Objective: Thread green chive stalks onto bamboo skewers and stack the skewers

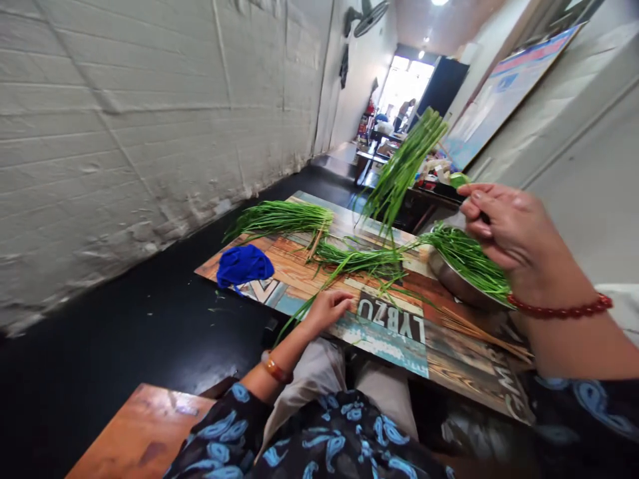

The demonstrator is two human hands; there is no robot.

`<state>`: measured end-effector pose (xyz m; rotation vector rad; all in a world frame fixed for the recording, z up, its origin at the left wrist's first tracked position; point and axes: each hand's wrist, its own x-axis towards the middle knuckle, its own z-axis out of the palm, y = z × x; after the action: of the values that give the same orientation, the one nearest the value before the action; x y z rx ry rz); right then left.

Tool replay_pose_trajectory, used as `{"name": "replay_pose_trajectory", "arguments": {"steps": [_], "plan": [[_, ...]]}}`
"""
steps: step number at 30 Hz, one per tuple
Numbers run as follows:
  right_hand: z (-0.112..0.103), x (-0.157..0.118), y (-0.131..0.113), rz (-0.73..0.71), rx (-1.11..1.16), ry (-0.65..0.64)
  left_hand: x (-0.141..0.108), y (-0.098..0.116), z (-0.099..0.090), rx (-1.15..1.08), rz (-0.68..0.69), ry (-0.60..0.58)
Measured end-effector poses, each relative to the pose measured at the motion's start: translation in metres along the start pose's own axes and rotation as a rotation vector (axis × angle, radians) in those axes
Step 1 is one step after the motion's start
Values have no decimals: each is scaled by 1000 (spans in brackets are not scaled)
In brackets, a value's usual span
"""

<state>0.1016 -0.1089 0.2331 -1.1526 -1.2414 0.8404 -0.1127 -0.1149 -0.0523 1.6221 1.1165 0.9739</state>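
My right hand [514,229] is raised above a metal bowl [452,281] of long green stalks [466,259], its thumb and fingers pinched together. What they hold is too small to make out. Left of the fingertips, a bunch of green stalks [407,169] is in the air over the table, with a visible gap from the hand. My left hand [330,309] rests low at the table's near edge, fingers loosely curled and slightly apart, beside a few loose stalks [344,265]. Another bunch [284,218] and a scattered pile [364,259] lie on the table.
The wooden-patterned table [394,342] carries a blue cloth item [244,265] at left and thin brown sticks [479,336] at right. A stool-like wooden surface [144,432] stands at lower left. Behind are more tables, a wall fan [371,18] and a distant person [403,113].
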Motion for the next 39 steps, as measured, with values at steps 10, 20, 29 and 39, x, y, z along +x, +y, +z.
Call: {"name": "replay_pose_trajectory", "arguments": {"steps": [10,20,29,39], "plan": [[185,50,33,74,406,-213,-6,-4,0,186,147,3],[241,46,201,532,359,-62,-12,5,-5,322,102,-97],[212,52,234,513,237,-147,-12,2,-8,179,154,-161],[262,68,153,288,273,-480,-13,-1,-6,194,172,-139]]}}
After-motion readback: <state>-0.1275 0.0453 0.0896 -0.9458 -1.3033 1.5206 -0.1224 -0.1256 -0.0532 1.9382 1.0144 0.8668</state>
